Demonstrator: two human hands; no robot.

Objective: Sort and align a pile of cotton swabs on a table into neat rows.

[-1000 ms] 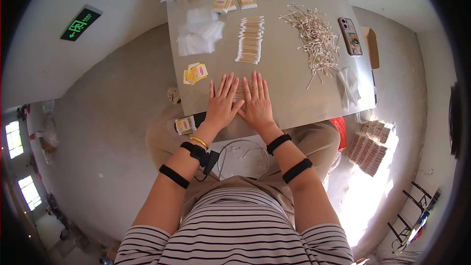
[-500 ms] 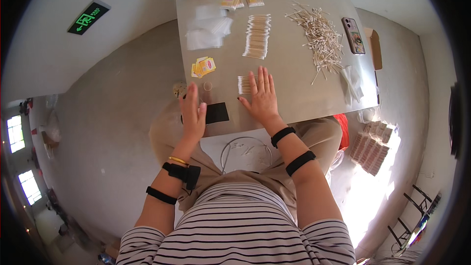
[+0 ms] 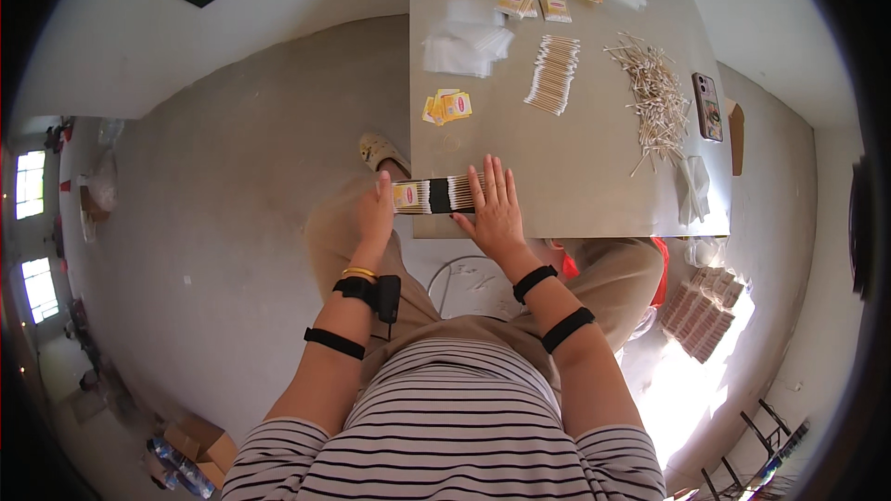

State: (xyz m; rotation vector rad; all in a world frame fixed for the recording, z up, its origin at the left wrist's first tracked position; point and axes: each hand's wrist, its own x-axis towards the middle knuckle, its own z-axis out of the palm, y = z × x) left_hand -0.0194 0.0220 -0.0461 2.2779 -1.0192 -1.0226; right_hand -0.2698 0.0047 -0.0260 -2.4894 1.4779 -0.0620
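Head view: left hand (image 3: 375, 209) grips the swab pack's (image 3: 436, 195) left end at the desk's (image 3: 594, 176) near edge; right hand (image 3: 497, 209) lies flat, fingers spread, touching its right end.

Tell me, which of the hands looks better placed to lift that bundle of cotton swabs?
Probably the left hand: it grips the end of the swab bundle at the table edge, while the right hand lies flat beside it.

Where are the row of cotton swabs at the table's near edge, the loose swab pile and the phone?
row of cotton swabs (image 3: 436, 196), head view, on its dark middle band.
loose swab pile (image 3: 655, 93), head view, on the heap's centre.
phone (image 3: 708, 107), head view, on its back.
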